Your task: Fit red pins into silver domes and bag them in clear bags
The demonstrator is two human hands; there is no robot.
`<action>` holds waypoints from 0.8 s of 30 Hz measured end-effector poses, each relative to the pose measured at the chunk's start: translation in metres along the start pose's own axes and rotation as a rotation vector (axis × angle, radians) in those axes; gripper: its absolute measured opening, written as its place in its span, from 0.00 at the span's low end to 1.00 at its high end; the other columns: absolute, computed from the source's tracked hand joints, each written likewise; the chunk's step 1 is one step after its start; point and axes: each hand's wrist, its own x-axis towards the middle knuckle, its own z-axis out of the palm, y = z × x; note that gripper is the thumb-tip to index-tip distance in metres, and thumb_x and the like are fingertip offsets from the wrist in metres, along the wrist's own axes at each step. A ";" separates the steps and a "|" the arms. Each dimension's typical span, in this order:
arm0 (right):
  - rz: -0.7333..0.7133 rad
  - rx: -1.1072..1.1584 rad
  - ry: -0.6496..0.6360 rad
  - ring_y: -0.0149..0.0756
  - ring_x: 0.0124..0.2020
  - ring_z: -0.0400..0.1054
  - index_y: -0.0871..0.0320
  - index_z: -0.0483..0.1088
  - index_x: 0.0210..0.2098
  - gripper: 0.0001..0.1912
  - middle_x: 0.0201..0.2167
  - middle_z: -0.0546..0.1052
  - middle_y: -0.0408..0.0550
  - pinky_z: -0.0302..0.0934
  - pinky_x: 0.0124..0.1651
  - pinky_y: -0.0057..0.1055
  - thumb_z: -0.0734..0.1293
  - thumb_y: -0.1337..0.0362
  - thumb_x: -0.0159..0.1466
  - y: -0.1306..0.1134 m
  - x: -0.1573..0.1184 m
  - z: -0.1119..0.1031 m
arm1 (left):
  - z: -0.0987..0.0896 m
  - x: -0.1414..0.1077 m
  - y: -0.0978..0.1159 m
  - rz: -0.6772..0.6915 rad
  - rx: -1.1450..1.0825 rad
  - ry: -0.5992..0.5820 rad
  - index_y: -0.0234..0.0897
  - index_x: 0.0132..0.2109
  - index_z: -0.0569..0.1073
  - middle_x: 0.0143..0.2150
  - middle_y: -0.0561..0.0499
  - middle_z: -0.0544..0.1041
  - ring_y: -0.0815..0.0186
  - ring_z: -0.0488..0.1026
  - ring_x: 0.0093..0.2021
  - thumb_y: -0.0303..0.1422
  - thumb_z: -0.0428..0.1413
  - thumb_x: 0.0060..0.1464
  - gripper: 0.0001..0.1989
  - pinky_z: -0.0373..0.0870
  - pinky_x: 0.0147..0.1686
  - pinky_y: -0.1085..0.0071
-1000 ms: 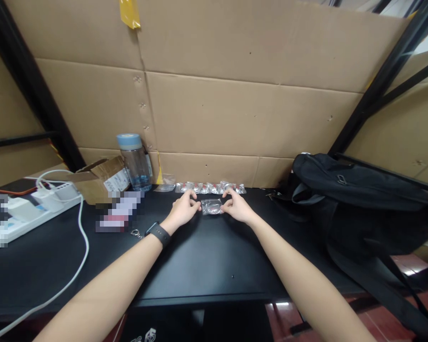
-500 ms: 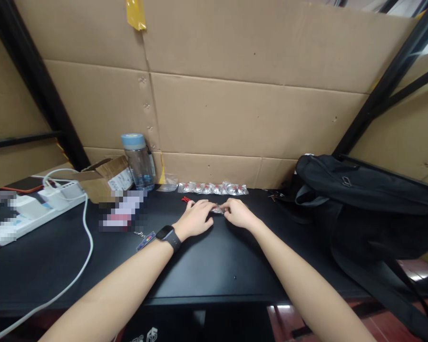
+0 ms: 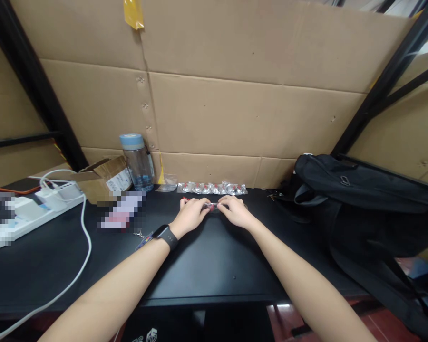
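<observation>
My left hand (image 3: 191,214) and my right hand (image 3: 235,212) meet over the far middle of the black table (image 3: 207,259). Between their fingertips they pinch a small clear plastic bag (image 3: 214,206), mostly hidden by the fingers. A black watch sits on my left wrist. A small red piece (image 3: 185,200) lies on the table just left of my left fingers. Behind the hands a row of several small clear bags with red parts (image 3: 212,188) lines the foot of the cardboard wall.
A clear bottle with a blue lid (image 3: 137,161) and an open cardboard box (image 3: 100,178) stand at the back left. A white power strip (image 3: 32,209) and its cable (image 3: 82,256) lie at left. A black backpack (image 3: 360,199) fills the right side.
The clear bag lay flat and visible between my hands a second ago. My hands have closed in over it, and a red piece now lies beside my left fingers.
</observation>
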 end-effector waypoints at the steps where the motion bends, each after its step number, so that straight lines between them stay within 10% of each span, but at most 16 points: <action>1: 0.017 0.025 0.001 0.44 0.51 0.71 0.53 0.78 0.39 0.15 0.47 0.79 0.50 0.58 0.54 0.42 0.60 0.57 0.71 -0.001 0.000 -0.001 | 0.000 0.000 0.000 -0.028 -0.023 -0.004 0.46 0.48 0.73 0.44 0.51 0.82 0.57 0.75 0.50 0.36 0.52 0.63 0.09 0.54 0.54 0.56; 15: 0.234 0.459 0.012 0.42 0.35 0.77 0.58 0.75 0.37 0.12 0.29 0.82 0.48 0.66 0.39 0.32 0.74 0.59 0.56 0.005 0.002 0.009 | -0.008 0.001 -0.002 -0.211 -0.234 -0.058 0.45 0.50 0.73 0.36 0.53 0.82 0.57 0.79 0.41 0.38 0.58 0.55 0.15 0.65 0.47 0.61; 24: 0.222 0.329 0.174 0.39 0.37 0.76 0.55 0.75 0.42 0.11 0.33 0.82 0.47 0.66 0.43 0.35 0.70 0.63 0.59 0.010 0.004 -0.012 | -0.046 0.012 -0.039 -0.371 -0.070 0.242 0.51 0.54 0.70 0.45 0.50 0.81 0.51 0.76 0.50 0.38 0.55 0.59 0.16 0.62 0.53 0.53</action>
